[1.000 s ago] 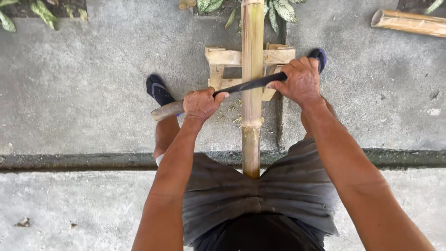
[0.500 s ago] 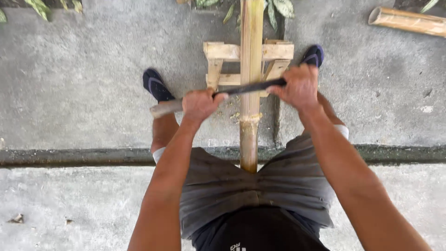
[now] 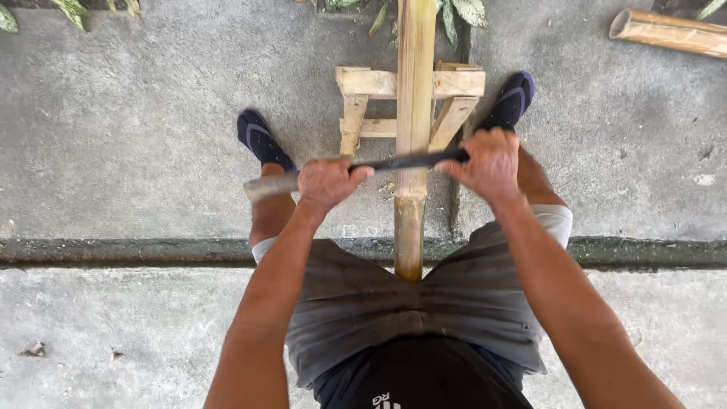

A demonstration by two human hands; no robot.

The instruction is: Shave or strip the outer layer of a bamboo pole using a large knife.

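A long bamboo pole (image 3: 414, 113) runs straight away from the person, its near end tucked between the thighs and its middle resting on a small wooden stand (image 3: 363, 85). The pole is pale yellow-green with darker nodes; the section nearest the body looks browner. Across it lies a dark blade (image 3: 401, 161) with a pale grey end sticking out leftward. The left hand (image 3: 327, 182) is wrapped tight around the blade's left part, the right hand (image 3: 488, 160) is clenched on its right end. Dark shoes (image 3: 261, 139) stand on grey concrete either side. Another cut bamboo piece (image 3: 666, 32) lies top right, well apart; green leaves (image 3: 462, 10) fringe the top edge
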